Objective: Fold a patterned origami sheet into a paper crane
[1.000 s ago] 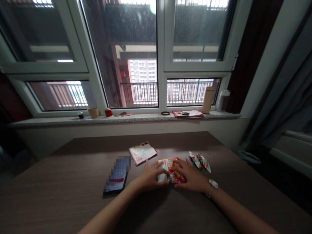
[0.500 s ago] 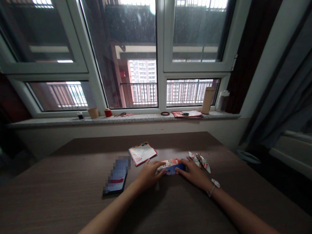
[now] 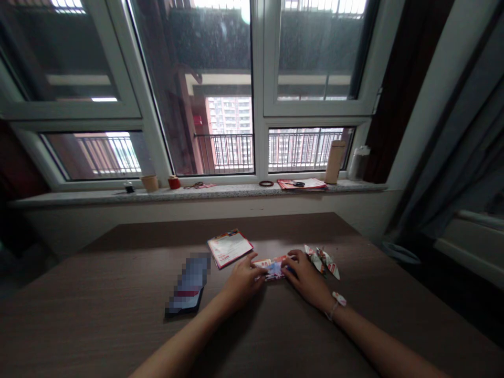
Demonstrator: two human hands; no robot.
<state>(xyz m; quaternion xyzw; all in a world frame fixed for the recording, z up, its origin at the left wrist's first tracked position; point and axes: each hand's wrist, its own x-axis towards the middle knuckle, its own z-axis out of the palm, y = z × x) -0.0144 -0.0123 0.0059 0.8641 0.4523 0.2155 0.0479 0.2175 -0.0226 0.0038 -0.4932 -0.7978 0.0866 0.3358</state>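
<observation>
Between my hands lies a small folded strip of colourful printed paper (image 3: 274, 269) on the brown table. My left hand (image 3: 243, 277) grips its left end, thumb near the front edge and fingers over the top. My right hand (image 3: 306, 270) holds the right end with bent fingers, covering that part of the strip. Just beyond my right wrist are folded paper pieces (image 3: 323, 262) in white, red and green. A stack of printed paper sheets (image 3: 230, 249) rests behind my left hand.
A phone (image 3: 189, 289), partly pixelated, lies left of my left forearm. On the granite windowsill (image 3: 236, 191) stand a paper cup (image 3: 149, 183), a red spool (image 3: 174, 182), a tan bottle (image 3: 335, 161) and a clear bottle (image 3: 359, 163). Scissors (image 3: 298, 184) lie on papers there.
My right hand has shifted slightly left, its fingers curling more over the strip. The blue front part of the paper now shows paler, whitish-purple print. My left fingers have bent around the left end.
</observation>
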